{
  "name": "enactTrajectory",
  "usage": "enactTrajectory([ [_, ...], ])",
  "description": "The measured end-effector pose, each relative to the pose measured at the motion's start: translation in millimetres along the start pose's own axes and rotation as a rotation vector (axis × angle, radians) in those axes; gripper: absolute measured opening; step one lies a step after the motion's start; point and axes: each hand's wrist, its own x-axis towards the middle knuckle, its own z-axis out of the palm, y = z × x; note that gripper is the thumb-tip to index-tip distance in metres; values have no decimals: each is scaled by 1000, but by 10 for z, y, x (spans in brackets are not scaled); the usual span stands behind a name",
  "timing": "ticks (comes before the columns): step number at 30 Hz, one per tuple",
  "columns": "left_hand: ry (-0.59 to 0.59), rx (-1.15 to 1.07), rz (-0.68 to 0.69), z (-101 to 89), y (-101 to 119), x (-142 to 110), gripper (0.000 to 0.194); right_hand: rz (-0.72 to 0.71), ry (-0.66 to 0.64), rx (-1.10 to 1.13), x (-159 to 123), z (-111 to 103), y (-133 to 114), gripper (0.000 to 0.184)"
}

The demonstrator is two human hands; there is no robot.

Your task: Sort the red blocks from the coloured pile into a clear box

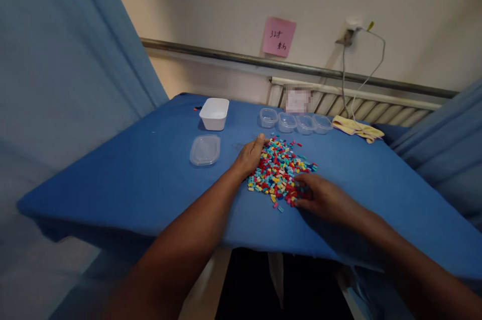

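Observation:
A loose pile of small toy building bricks [276, 167] in red, blue, yellow, pink and white lies on the blue cloth. My left hand [251, 154] rests on its side along the pile's left edge, thumb up and fingers stretched out, partly hidden by the bricks. At the lower right edge, my right hand [314, 194] reaches to the pile with its fingers apart and slightly curved, touching or nearly touching the red bricks there. No brick shows in its grasp. A few bricks lie scattered off the pile's near edge.
Behind the pile, clear plastic containers [306, 125] stand in a row. A white tub [214, 114] and a clear flat lid [205, 150] are to the left. A yellow cloth [357, 128] lies at the back right, near a hanging cable [343, 79].

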Motion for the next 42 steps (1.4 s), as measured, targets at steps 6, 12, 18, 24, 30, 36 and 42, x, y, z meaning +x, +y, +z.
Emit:
enactTrajectory([
  [6, 38, -72, -40, -52, 64, -16, 85, -79, 259, -15, 780, 90, -157, 30],
  [12, 53, -118, -90, -42, 90, -28, 89, -340, 366, -83, 469, -7, -225, 34],
  [18, 44, -127, -65, -24, 65, 8, 91, -723, 42, -279, 210, 221, -464, 34],
  [24, 21, -88, -56, -73, 71, 7, 89, -801, 80, -416, 811, 215, -245, 32],
  [30, -16, -9, 15, -88, 85, -5, 83, -693, 212, -267, 844, -19, 133, 31],
  [36, -50, -23, 7, -39, 131, 0, 77, -161, 279, 43, 812, -15, 527, 58],
  [42, -41, -32, 35, -32, 96, 15, 74, -186, 165, 245, 905, 187, 221, 65],
])
